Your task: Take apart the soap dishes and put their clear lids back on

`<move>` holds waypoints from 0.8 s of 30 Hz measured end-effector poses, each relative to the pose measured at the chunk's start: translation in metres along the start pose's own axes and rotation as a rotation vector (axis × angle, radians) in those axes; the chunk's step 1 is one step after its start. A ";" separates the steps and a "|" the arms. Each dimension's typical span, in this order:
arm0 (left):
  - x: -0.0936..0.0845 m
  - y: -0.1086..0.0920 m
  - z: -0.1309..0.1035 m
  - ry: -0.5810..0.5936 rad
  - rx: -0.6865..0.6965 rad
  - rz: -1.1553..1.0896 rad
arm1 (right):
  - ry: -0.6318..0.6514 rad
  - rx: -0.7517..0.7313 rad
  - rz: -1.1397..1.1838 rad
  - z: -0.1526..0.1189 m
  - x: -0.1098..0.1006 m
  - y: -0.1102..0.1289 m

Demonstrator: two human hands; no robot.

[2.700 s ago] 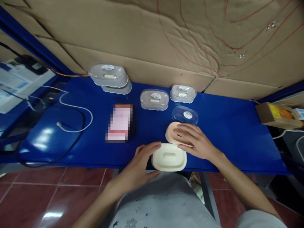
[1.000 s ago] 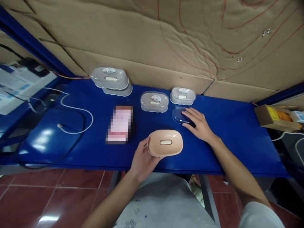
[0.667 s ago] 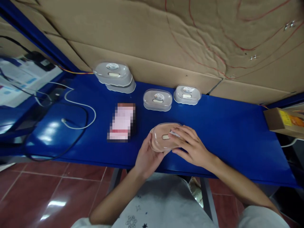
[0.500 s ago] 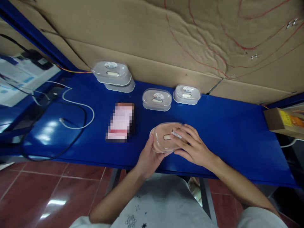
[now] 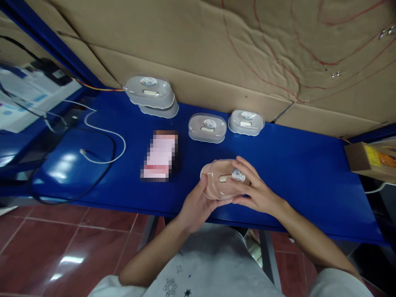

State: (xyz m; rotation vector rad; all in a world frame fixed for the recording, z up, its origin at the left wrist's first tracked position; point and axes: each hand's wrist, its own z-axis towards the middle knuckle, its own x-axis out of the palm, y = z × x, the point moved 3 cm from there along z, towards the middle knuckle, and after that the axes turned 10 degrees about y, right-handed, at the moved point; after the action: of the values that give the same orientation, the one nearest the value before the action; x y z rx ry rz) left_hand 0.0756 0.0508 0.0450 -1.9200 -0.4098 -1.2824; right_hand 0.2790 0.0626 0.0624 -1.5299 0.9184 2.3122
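Note:
Between my hands, above the front part of the blue table, is an oval peach container (image 5: pixel 204 170) under a clear plastic lid (image 5: pixel 218 189). The lid sits off to the right, so the container's left rim shows. My left hand (image 5: pixel 199 202) grips the container from the left and below, with the thumb on its near left edge. Over the right end of the lid, my right hand (image 5: pixel 255 187) has its fingers curled round the edges, beside a round barcode sticker. A tan oval piece shows in the lid's middle. The underside of the container is hidden.
Behind stand a grey lidded container (image 5: pixel 206 128), another (image 5: pixel 246 122) to its right, and a stack (image 5: pixel 151 93) at the back left. A pixelated phone-like object (image 5: pixel 160 156) lies left of my hands. Cables (image 5: pixel 123 142) curl farther left. A cardboard box (image 5: pixel 360 161) is at the right edge.
The lid has slid right relative to the peach container, baring more of its left rim. My right hand has moved slightly right with it, uncovering the sticker. The whole view has shifted a little.

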 end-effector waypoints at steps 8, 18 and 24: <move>0.006 -0.002 -0.001 -0.008 0.036 -0.070 | -0.035 -0.034 -0.096 0.001 0.000 0.001; -0.001 -0.006 0.001 -0.014 0.044 -0.029 | -0.022 0.031 -0.132 -0.003 0.001 -0.004; 0.000 -0.003 0.001 -0.024 0.073 0.007 | -0.091 -0.046 -0.199 -0.003 0.001 0.003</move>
State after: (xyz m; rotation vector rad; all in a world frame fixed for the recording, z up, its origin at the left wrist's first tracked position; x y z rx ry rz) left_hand 0.0748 0.0530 0.0462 -1.8760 -0.4555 -1.2245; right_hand 0.2795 0.0588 0.0622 -1.4481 0.6627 2.2534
